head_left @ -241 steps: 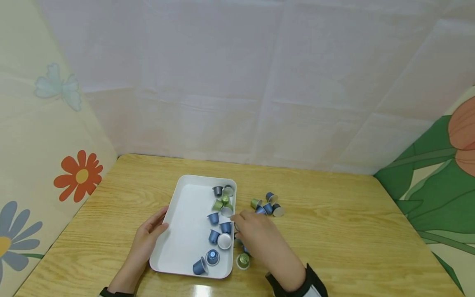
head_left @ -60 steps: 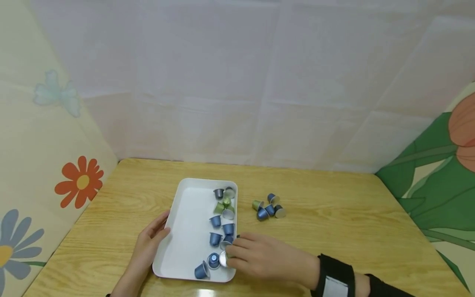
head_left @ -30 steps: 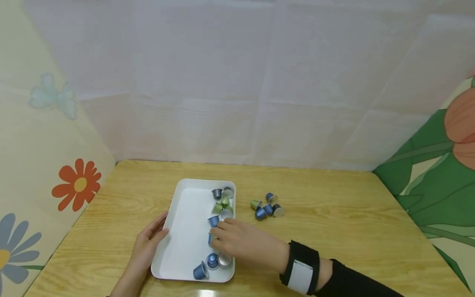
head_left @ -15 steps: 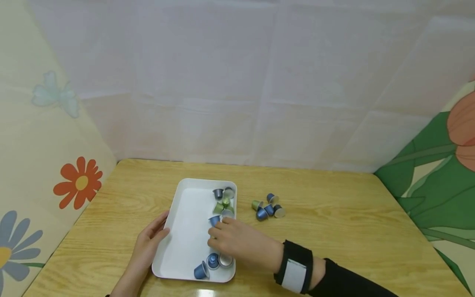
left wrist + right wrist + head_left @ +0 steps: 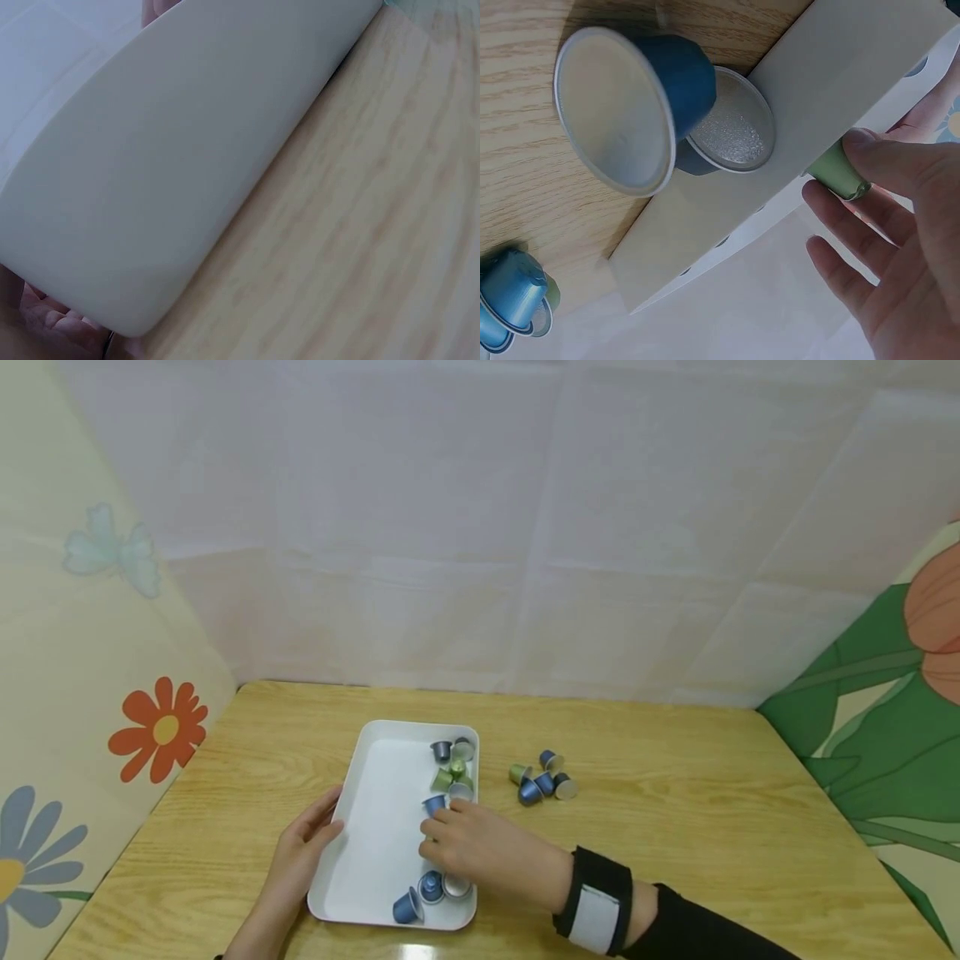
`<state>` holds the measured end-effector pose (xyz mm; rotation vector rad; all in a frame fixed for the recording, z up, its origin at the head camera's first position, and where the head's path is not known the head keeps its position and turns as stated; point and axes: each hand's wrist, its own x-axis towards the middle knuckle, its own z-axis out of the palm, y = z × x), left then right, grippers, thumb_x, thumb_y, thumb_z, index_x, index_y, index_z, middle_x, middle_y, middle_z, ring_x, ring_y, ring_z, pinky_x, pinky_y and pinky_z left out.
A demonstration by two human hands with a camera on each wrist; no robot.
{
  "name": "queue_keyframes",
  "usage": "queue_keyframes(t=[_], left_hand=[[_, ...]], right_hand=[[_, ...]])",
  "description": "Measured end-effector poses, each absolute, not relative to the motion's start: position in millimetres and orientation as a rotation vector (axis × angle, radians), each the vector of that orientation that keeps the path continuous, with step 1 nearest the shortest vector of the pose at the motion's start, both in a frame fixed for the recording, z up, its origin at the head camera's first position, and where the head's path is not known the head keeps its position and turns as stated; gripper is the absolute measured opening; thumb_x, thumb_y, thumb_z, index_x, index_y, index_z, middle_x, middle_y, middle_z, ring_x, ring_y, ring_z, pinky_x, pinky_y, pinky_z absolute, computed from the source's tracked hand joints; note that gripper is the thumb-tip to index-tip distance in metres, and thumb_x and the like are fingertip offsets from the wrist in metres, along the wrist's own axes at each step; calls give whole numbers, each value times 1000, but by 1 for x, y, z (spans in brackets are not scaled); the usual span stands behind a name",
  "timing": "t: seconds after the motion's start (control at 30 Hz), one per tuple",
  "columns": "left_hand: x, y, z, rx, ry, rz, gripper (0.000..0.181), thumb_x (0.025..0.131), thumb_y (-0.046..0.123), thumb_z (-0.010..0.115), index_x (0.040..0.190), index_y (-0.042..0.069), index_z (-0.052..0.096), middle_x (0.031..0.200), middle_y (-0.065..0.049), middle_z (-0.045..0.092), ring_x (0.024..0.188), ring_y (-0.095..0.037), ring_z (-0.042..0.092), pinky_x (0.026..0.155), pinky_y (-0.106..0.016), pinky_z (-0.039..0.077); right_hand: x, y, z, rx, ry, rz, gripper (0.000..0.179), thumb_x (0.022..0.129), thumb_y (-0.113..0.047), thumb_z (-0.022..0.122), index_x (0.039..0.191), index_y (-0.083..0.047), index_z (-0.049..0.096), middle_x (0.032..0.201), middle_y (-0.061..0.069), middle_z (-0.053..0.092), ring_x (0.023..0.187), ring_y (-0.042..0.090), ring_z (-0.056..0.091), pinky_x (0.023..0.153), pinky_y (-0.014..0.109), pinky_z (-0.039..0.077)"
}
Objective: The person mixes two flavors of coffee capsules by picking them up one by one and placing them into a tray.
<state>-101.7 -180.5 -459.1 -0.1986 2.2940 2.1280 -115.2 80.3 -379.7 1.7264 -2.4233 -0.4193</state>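
My left hand (image 5: pixel 300 847) holds the left edge of the white tray (image 5: pixel 375 793), with the thumb over the rim. My right hand (image 5: pixel 495 852) is over the tray's right side. The right wrist view shows its thumb and a finger pinching a green coffee capsule (image 5: pixel 841 171) beside the tray wall; the head view hides that capsule. Several capsules lie along the tray's right side: a dark one (image 5: pixel 441 751), a green one (image 5: pixel 442 779) and blue ones such as the capsule (image 5: pixel 407 906) near the front. The hand covers some others.
Right of the tray, a small group of blue, green and dark capsules (image 5: pixel 530 791) lies on the wooden table (image 5: pixel 675 810). A blue capsule (image 5: pixel 682 79) and a dark one (image 5: pixel 739 127) sit against the tray's outer wall, hidden in the head view. White sheeting (image 5: pixel 510 527) hangs behind.
Since 2 s ago my right hand has moved up and left, further over the tray. A silver-lidded capsule now shows in the near right corner. The last half second looks nearly still.
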Motion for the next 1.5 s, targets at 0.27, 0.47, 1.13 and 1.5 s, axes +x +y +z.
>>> queue_keyframes(t=[0.27, 0.47, 1.13, 1.5], left_hand=[[-102, -180, -459, -198, 2286, 2127, 49, 98, 0, 54, 146, -2, 44, 151, -16, 42, 137, -27, 39, 91, -8, 42], [-102, -181, -460, -197, 2290, 2117, 49, 98, -1, 53, 147, -3, 43, 151, -16, 42, 136, -25, 40, 91, -7, 41], [-100, -181, -461, -194, 2302, 2139, 49, 98, 1, 56, 146, -3, 44, 150, -18, 43, 132, -15, 44, 92, -9, 42], [-100, -181, -462, -192, 2304, 2158, 49, 97, 0, 56, 145, -3, 45, 149, -18, 44, 116, 6, 49, 92, -10, 43]], right_hand=[[-111, 85, -378, 1717, -2397, -388, 18, 92, -19, 71, 109, -22, 69, 106, -8, 64, 94, 8, 56, 86, 24, 48], [-109, 88, -378, 1702, -2372, -374, 19, 92, -20, 71, 111, -22, 69, 108, -7, 65, 96, 8, 59, 86, 24, 49], [-104, 106, -380, 1693, -2274, -404, 31, 89, -17, 72, 120, -21, 68, 116, -5, 67, 102, 10, 60, 92, 26, 49], [-101, 126, -388, 1645, -2162, -369, 31, 87, -15, 74, 117, -19, 69, 115, -3, 67, 102, 11, 62, 91, 28, 51]])
